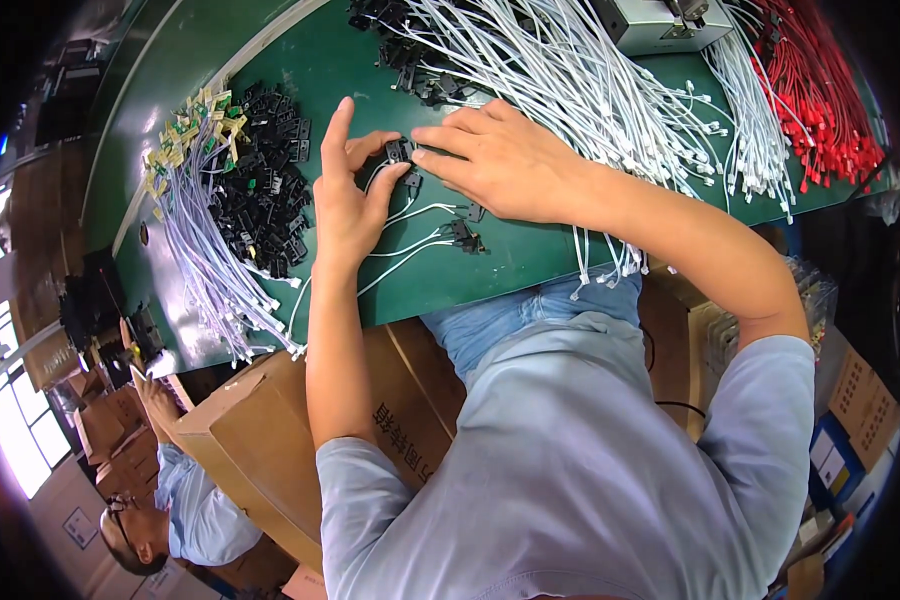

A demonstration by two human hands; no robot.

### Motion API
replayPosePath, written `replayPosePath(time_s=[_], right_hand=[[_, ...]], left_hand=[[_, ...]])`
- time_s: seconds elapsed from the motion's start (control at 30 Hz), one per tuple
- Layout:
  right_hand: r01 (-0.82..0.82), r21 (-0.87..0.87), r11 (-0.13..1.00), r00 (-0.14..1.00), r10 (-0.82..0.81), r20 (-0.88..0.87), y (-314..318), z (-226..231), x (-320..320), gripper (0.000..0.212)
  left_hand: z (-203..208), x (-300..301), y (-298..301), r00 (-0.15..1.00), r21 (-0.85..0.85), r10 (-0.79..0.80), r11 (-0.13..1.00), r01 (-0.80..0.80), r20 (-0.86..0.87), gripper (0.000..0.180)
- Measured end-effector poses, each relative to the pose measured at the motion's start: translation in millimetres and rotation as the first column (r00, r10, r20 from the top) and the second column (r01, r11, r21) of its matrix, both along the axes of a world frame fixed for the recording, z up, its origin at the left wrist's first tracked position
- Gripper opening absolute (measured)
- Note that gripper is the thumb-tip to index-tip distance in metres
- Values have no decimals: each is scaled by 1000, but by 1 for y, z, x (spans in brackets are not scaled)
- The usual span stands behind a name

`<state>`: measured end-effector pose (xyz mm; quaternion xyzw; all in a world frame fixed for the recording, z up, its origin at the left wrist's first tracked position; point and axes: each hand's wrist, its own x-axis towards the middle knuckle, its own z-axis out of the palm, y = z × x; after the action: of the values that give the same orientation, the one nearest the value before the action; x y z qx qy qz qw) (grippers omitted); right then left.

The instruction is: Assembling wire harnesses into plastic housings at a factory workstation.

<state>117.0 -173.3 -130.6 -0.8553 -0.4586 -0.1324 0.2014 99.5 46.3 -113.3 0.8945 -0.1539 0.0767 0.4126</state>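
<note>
Between the thumb and fingertips of my left hand (348, 200) is a small black plastic housing (398, 150); the index finger points up, away from it. My right hand (505, 165) reaches in from the right, its fingertips closed at the housing's edge. Just below them lies another black piece (412, 182) with a white cable. Two more black housings, one of them (462, 235) with white cables attached, rest on the green table (420, 275) beneath my hands. What the fingertips cover cannot be made out.
Left of my hands lie a heap of black housings (265, 190) and a bundle of cables (185, 240) with yellow-green ends. White cables (590, 110), red cables (815, 110) and a metal box (670, 28) occupy the far right. A cardboard box (270, 440) stands below the table; another person (205, 510) sits left.
</note>
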Motion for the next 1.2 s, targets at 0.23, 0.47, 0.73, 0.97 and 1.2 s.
replayPosePath(time_s=[0.23, 0.47, 0.73, 0.97, 1.2], right_hand=[[6, 0, 1000, 1000, -6, 6, -2, 0, -1, 35], [-5, -46, 999, 987, -2, -158, 1, 11, -1, 43], [32, 57, 998, 987, -23, -158, 7, 4, 4, 52], [10, 66, 998, 984, 2, -181, 9, 8, 3, 53], [27, 5, 1000, 984, -26, -176, 11, 9, 0, 52]], left_hand=[[6, 1, -7, 996, 86, -52, 995, 46, 70, 83], [36, 18, -8, 976, 218, -178, 955, 202, -124, 84], [34, 26, -8, 960, 285, -272, 917, 279, -64, 75], [33, 24, -8, 952, 321, -307, 902, 288, 10, 64], [30, 21, -5, 948, 319, -318, 900, 297, 17, 64]])
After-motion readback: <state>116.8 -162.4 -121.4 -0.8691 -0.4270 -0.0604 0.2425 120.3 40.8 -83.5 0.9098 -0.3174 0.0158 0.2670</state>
